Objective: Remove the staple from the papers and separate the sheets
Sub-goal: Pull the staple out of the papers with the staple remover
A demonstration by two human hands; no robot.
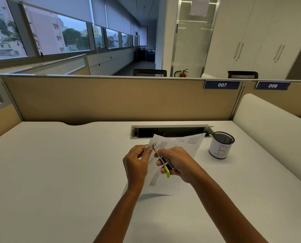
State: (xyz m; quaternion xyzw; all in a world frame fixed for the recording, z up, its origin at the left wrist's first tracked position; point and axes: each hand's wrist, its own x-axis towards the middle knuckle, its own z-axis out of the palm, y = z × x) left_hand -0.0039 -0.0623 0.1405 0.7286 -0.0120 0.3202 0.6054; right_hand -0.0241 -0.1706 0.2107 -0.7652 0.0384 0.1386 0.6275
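Your left hand (137, 162) pinches the top corner of the papers (181, 142), up off the desk (58, 172), to hold it steady. Your right hand (179, 163) is curled tight round the tool (162, 159), its metal tip at that corner, maybe under the staple, too small to see.

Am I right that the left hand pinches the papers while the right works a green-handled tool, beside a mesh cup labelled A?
Only the label is wrong: in the head view the mesh cup reads B, not A. The rest stands.
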